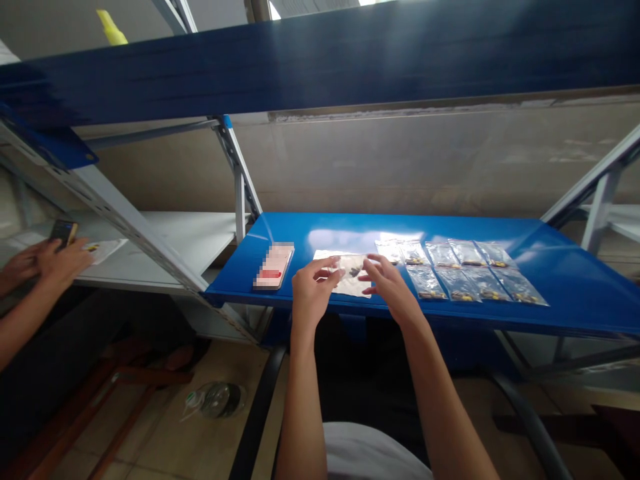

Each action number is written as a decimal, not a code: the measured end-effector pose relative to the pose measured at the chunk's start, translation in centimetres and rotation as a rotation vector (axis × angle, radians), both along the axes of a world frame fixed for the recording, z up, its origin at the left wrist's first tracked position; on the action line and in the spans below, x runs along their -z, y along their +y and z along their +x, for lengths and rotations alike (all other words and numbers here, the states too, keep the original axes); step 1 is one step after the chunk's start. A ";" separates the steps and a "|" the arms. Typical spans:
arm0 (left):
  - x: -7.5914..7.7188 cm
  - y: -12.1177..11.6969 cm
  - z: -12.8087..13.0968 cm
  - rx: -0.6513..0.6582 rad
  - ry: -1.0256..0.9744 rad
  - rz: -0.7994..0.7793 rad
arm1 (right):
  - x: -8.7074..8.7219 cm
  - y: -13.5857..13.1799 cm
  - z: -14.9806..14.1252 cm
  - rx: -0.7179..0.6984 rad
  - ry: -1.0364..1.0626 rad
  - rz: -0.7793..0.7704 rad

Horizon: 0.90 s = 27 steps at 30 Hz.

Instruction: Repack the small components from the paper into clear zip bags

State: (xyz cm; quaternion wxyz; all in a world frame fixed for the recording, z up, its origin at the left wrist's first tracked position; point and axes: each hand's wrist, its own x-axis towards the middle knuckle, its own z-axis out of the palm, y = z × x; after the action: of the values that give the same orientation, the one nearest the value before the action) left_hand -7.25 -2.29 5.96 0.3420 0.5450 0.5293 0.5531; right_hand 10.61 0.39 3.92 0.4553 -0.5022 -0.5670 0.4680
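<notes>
- Head view, my own hands: my left hand [313,293] and right hand [393,288] hover low over the blue metal shelf [475,228]. The fingers [331,268] of both hands are open, curved and spread, with no clear pinch on anything.
- Directly under the fingers, between my hands, lies a whitish clear packet [354,280] with dark bits inside. It looks flat, and the fingers are at or just above it.
- Just right of my right fingers, nine small clear packets [467,273] lie neatly side by side in two rows, five behind and four in front. That row work looks well along, with the packet under my fingers lying apart from the rows.
- Left of my left fingers sits a pink box [274,265], too blurred to read. There is a narrow bare strip between it and the packet.
- The shelf's front edge runs just below the fingers, and there is bare blue behind them.
- Well left of my hands, below the shelf level, another person's hand [63,263] holds a phone [63,231].
</notes>
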 end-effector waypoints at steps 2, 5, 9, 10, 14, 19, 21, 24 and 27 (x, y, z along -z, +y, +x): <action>0.3 0.2 -0.1 0.041 -0.035 -0.027 | 1.0 0.5 -0.3 -0.179 0.180 -0.109; 1.0 0.5 -0.3 0.060 -0.034 -0.063 | 2.2 1.0 -1.0 -0.242 0.352 -0.144; 2.4 1.3 -1.1 0.037 -0.064 -0.060 | 2.7 1.7 -1.3 -0.139 0.353 -0.099; 2.8 1.6 -1.4 0.043 -0.078 -0.062 | 2.6 2.1 -1.2 -0.133 0.321 -0.090; 3.7 3.3 -3.3 0.041 -0.076 -0.105 | 1.3 5.0 -1.2 -0.122 0.133 0.002; 3.3 6.6 -5.6 -0.041 0.247 -0.033 | -1.1 9.3 -2.5 -0.139 -0.374 0.164; 3.4 7.8 -5.9 0.007 0.400 -0.012 | -2.0 10.2 -3.4 -0.187 -0.544 0.245; 4.2 9.1 -6.0 0.073 0.509 -0.022 | -3.0 10.8 -4.8 -0.279 -0.749 0.360; 5.4 9.7 -5.9 0.076 0.527 -0.018 | -3.7 11.1 -5.7 -0.330 -0.925 0.458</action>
State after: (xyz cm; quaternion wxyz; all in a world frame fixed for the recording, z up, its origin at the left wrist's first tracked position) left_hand -13.11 7.44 0.58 0.2179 0.6866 0.5841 0.3741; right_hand 4.88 11.53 7.60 0.1764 -0.4480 -0.8671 0.1282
